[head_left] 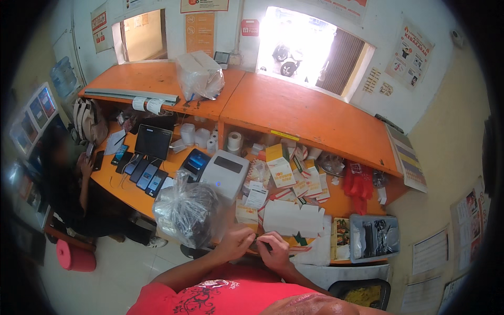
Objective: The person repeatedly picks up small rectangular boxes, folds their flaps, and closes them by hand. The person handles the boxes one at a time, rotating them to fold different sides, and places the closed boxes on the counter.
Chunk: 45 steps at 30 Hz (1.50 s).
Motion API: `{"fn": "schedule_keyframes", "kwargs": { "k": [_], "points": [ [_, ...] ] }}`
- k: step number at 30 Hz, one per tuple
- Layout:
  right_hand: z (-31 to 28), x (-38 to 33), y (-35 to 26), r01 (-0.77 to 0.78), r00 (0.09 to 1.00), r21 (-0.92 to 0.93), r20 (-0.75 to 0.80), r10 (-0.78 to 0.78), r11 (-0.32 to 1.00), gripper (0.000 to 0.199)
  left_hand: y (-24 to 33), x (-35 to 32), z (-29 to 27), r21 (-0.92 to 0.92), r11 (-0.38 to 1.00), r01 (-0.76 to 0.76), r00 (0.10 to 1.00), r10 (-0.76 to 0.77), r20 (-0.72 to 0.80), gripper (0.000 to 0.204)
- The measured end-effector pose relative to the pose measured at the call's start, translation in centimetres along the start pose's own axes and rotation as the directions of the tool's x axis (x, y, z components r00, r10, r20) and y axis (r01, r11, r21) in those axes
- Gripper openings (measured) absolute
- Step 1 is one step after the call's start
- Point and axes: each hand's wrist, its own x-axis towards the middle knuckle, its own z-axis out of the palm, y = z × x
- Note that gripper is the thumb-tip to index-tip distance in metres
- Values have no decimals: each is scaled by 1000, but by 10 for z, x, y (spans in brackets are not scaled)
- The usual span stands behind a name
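Observation:
Close together at the counter's near edge, my left hand [236, 244] and my right hand [274, 250] have their fingers bent inward and pinched. Between the fingertips is something small and dark, too small to name. Just beyond the left hand stands a small white and yellow box [247, 214]. A white open carton [293, 218] with yellow and green print lies ahead of the right hand. To the left of my hands sits a bulging clear plastic bag [189, 212], knotted at the top, with something dark inside.
A grey label printer [224, 174], a tablet [153, 142] and several phones [148, 176] cover the orange counter. White and yellow cartons [281, 165] pile up behind. At right is a grey bin [374, 236] of black packets. Another person [65, 178] sits far left, near a red bucket [76, 256].

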Motion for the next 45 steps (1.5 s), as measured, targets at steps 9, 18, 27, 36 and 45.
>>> {"fn": "schedule_keyframes", "kwargs": {
  "k": [9,18,27,36,45],
  "points": [
    [2,3,3,64,994,24,82,-66,998,13,0,-21,1,-140,964,227,969,-210,128,27],
    [0,2,7,-90,982,63,174,78,994,12,-2,-20,0,-25,995,100,988,-96,120,28],
    [-25,7,18,-720,542,235,777,319,652,17,15,-11,-4,156,971,-183,945,130,300,35],
    [-39,-6,33,-686,723,655,564,400,317,27,-7,-24,10,-8,976,217,976,-217,-10,61],
    [-65,26,21,-615,788,473,347,509,631,42,-5,-34,2,-115,926,361,840,-268,473,33]
  ]
}}
